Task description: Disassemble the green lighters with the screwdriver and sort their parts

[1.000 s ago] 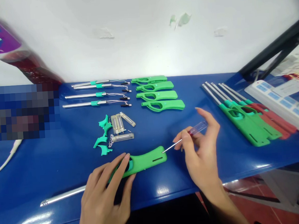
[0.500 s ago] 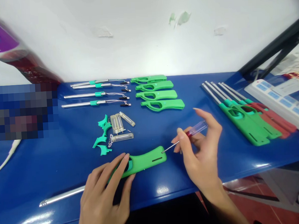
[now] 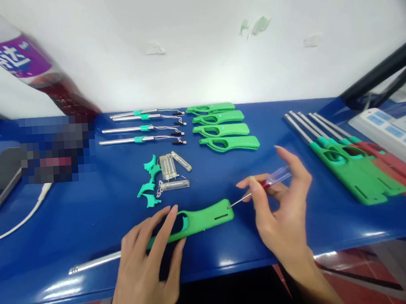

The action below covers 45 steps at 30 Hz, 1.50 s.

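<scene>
It looks like a small assembly workshop, or a room corner used as one; which cannot be told. The blue tabletop (image 3: pixel 208 179) carries sorted parts: tubes (image 3: pixel 123 141) and green shells (image 3: pixel 240 143) in rows, clear cylinders (image 3: pixel 175 185) in a cluster, more lighters (image 3: pixel 355 174) side by side. A screwdriver (image 3: pixel 276 177) meets one lighter (image 3: pixel 207 220). Casual touches are a drink bottle (image 3: pixel 28 57), a phone (image 3: pixel 1 178), the scuffed white wall (image 3: pixel 201 78) and red tiled floor (image 3: pixel 366 263).
</scene>
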### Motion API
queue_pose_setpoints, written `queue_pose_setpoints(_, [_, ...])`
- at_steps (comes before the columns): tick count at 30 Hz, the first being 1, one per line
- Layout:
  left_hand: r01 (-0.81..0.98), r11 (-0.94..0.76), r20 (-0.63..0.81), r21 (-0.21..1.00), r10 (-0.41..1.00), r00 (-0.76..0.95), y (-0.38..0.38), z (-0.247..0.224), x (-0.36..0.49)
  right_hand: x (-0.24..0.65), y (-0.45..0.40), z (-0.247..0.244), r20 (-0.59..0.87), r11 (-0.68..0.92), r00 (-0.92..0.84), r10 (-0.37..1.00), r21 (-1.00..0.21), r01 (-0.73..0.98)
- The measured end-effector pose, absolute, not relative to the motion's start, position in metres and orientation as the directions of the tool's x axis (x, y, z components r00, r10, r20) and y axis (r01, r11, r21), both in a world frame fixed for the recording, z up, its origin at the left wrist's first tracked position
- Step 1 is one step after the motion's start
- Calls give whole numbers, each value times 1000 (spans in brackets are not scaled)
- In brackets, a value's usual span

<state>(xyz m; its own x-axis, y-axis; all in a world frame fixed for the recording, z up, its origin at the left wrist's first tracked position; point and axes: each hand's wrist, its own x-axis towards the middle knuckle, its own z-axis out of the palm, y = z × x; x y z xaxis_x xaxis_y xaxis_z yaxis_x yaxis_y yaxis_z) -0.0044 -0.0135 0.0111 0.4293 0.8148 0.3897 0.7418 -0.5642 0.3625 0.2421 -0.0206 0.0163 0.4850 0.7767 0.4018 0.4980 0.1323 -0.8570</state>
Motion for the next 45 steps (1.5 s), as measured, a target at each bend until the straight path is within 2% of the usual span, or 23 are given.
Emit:
queue_pose_setpoints(4, [796, -558, 400, 233, 801, 445, -14, 14, -25, 240, -21, 14, 393, 124, 476, 786, -856, 501])
queue_pose_setpoints(7, [763, -610, 430, 215, 761, 487, -14, 12, -36, 238, -21, 16, 388, 148, 470, 793, -871, 468])
queue_pose_setpoints(10, [743, -634, 443, 217, 742, 504, -15, 9, -39, 246, -23, 26, 367, 230, 470, 802, -917, 325])
queue_pose_setpoints(12, [753, -627, 458, 198, 739, 495, -17, 8, -38, 260, -27, 36, 285, 241, 447, 848, -958, 153])
queue_pose_setpoints(13, [756, -627, 466, 189, 735, 493, -19, 9, -37, 269, -30, 41, 199, 190, 414, 888, -980, 62])
queue_pose_setpoints(16, [738, -647, 508, 190, 708, 490, -23, 15, -33, 287, -38, 45, 55, 73, 404, 913, -997, -29])
queue_pose_setpoints(19, [707, -677, 548, 207, 678, 489, -25, 21, -24, 283, -43, 38, -112, -142, 331, 937, -988, 67])
queue_pose_setpoints(21, [673, -707, 553, 217, 657, 512, -26, 22, -18, 272, -43, 35, -180, -227, 251, 951, -958, 172])
queue_pose_setpoints(25, [644, -741, 528, 190, 630, 569, -29, 18, -7, 262, -39, 40, -191, -250, 216, 958, -923, 294])
queue_pose_setpoints(28, [662, -723, 482, 199, 660, 576, -32, 18, -5, 270, -37, 42, -155, -194, 160, 975, -942, 273])
queue_pose_setpoints(32, [635, -712, 436, 299, 694, 573, -31, 25, -4, 284, -43, 37, -50, -73, 83, 995, -949, 306])
queue_pose_setpoints(34, [614, -709, 397, 346, 704, 589, -27, 28, -5, 292, -47, 35, 70, 58, 15, 997, -908, 414])
queue_pose_setpoints(38, [574, -691, 334, 439, 719, 609, -19, 30, -8, 307, -55, 33, 255, 342, -228, 940, -738, 582])
queue_pose_setpoints(41, [609, -682, 324, 405, 730, 602, -16, 29, -10, 311, -57, 33, 274, 406, -300, 914, -643, 649])
queue_pose_setpoints(45, [678, -664, 326, 315, 747, 580, -17, 26, -7, 304, -57, 31, 225, 375, -300, 927, -570, 731])
